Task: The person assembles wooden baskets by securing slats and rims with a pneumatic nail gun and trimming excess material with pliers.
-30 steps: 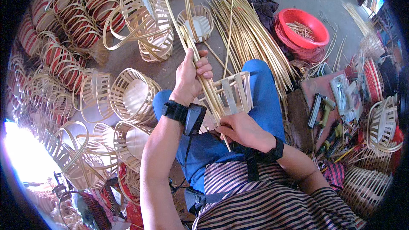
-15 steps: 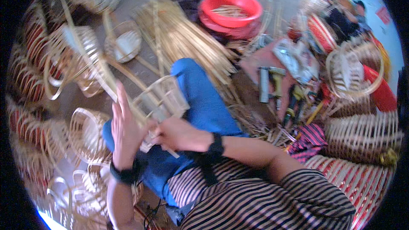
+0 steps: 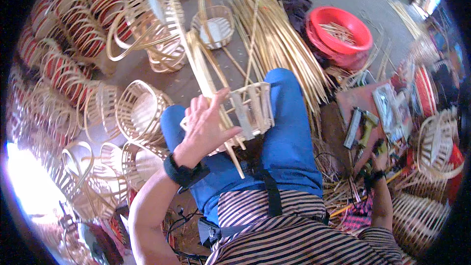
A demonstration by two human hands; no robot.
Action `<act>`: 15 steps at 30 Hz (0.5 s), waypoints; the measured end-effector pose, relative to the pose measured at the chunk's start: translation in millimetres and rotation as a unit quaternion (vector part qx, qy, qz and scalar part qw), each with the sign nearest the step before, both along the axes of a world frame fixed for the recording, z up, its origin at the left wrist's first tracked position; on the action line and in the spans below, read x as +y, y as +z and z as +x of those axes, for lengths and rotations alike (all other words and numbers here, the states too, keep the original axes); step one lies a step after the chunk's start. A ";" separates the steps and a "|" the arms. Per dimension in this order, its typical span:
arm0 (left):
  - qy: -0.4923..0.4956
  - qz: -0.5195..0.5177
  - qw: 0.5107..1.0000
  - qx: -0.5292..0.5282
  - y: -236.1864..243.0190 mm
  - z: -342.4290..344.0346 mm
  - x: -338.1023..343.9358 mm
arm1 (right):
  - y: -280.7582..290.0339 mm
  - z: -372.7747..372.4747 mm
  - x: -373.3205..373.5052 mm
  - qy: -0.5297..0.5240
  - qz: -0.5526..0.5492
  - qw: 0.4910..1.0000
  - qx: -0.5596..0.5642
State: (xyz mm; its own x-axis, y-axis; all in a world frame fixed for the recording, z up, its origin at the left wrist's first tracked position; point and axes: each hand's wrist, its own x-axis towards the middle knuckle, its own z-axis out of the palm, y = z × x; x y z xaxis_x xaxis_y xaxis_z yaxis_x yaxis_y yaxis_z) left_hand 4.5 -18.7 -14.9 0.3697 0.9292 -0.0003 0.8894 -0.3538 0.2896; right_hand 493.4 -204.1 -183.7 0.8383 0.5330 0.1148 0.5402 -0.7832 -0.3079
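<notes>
A small unfinished basket of pale woven strips (image 3: 255, 108) rests tilted on my lap between my knees. My left hand (image 3: 206, 122) lies over its near left side and holds it, thumb stretched across. Long pale strips (image 3: 194, 64) run from under this hand up and away past the basket, and a thin strip end sticks out below. Off to the right, my right hand (image 3: 379, 159) is at a dark and yellow-green hand tool (image 3: 380, 146) on the reddish-brown board (image 3: 347, 99); its fingers are too small and overlapped to read. Beside it lies a hammer-like tool with a yellow-green handle (image 3: 368, 130).
Stacked baskets (image 3: 73, 19) fill the left side, with loose handled baskets (image 3: 140, 110) nearer. Long split strips (image 3: 279, 39) lie ahead. A red basin (image 3: 360, 17) holds short sticks. More baskets (image 3: 434, 147) and scraps stand at the right.
My right hand has left the basket and moved right to the tools on the board. My left hand has shifted from the upright strips onto the basket's side. The view has swung left.
</notes>
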 end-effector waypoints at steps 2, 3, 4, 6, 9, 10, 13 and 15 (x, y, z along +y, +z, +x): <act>-0.005 0.000 1.000 -0.015 1.4 -5.1 -0.5 | -27.0 22.0 -15.5 -0.057 -0.064 0.996 0.018; -0.002 -0.001 1.000 -0.019 -0.9 -6.2 -0.4 | -35.9 29.7 -18.1 -0.075 -0.092 0.992 0.033; 0.001 -0.001 1.000 -0.019 -1.0 -6.8 -1.2 | -42.8 34.9 -16.3 -0.083 -0.111 0.989 0.052; 0.001 -0.001 1.000 -0.020 -2.8 -5.3 -2.4 | -49.4 46.7 -13.7 -0.092 -0.128 0.985 0.075; 0.002 0.007 1.000 -0.028 -6.2 -4.6 -2.1 | -55.3 56.4 -12.4 -0.089 -0.115 0.986 0.088; -0.004 0.014 0.999 -0.031 -5.5 -3.9 -1.4 | -57.0 59.5 -11.9 -0.087 -0.105 0.987 0.090; -0.003 0.014 0.999 -0.042 -6.4 -2.1 0.0 | -51.6 64.9 -15.2 -0.070 -0.052 0.991 0.097; -0.008 0.015 0.999 -0.031 -8.6 -1.2 4.1 | -39.9 66.0 -18.7 -0.041 0.007 0.991 0.124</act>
State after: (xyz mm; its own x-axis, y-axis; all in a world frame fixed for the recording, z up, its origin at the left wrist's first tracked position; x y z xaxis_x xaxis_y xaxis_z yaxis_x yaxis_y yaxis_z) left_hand 3.3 -14.5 -23.5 0.3824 0.9226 0.0507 0.8643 -0.3765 0.3336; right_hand 559.4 -222.9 -223.6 0.8825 0.4611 -0.0926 0.3807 -0.8160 -0.4349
